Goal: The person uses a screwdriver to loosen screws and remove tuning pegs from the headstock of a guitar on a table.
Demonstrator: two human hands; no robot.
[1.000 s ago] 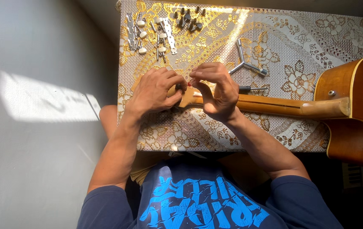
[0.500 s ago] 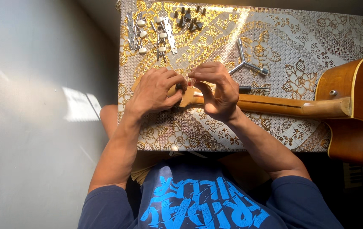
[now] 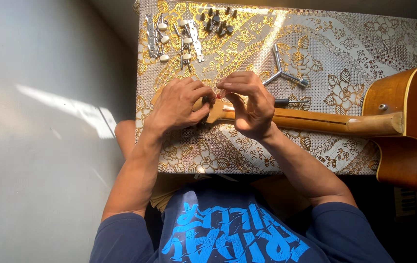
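A: Where is the guitar headstock [image 3: 214, 112]?

B: On the patterned desk [image 3: 315, 44], between both hands. Left hand [image 3: 179, 102] curled closed around it. Right hand [image 3: 250, 104] fingertips pinched on a small part; cannot tell which.

A: Nearby?

B: Tuning machines [image 3: 169, 36], three-armed wrench [image 3: 282, 73].

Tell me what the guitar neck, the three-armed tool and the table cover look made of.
Guitar neck: pale wood, smooth and probably varnished, with a soft sheen.
Three-armed tool: bare grey metal, glinting in sunlight.
Table cover: likely glossy plastic or vinyl, printed with gold flowers.
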